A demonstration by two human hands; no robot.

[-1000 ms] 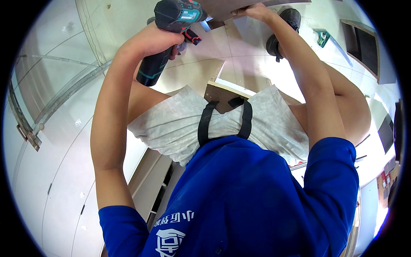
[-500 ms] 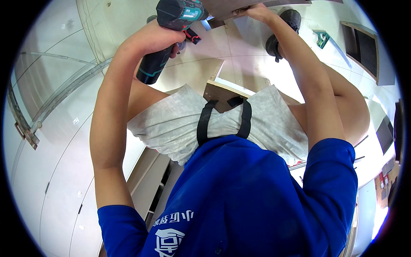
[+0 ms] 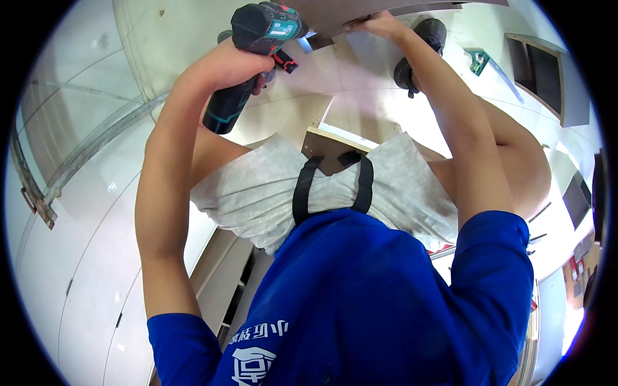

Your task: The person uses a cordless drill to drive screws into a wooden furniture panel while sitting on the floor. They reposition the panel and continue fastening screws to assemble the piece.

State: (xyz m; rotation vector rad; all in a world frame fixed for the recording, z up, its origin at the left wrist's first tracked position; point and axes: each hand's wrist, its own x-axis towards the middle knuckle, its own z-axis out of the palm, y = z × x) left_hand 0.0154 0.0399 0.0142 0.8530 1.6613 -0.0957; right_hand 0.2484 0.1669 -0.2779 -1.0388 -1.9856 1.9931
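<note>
Blue shirt (image 3: 380,302) and grey shorts (image 3: 270,186) fill the near view. Further out, left hand (image 3: 238,64) wrapped tight around cordless drill (image 3: 257,45), gripped at the handle; looks heavy, rigid, top-weighted, so the handle is the hold. Right hand (image 3: 380,26) fingers closed on edge of dark board (image 3: 360,9) at top, stiff and flat. Black shoe (image 3: 421,48) on pale floor beyond

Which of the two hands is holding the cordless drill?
The left hand grips the dark teal cordless drill by its handle. The right hand holds no tool; it rests against the edge of the brown board above.
</note>
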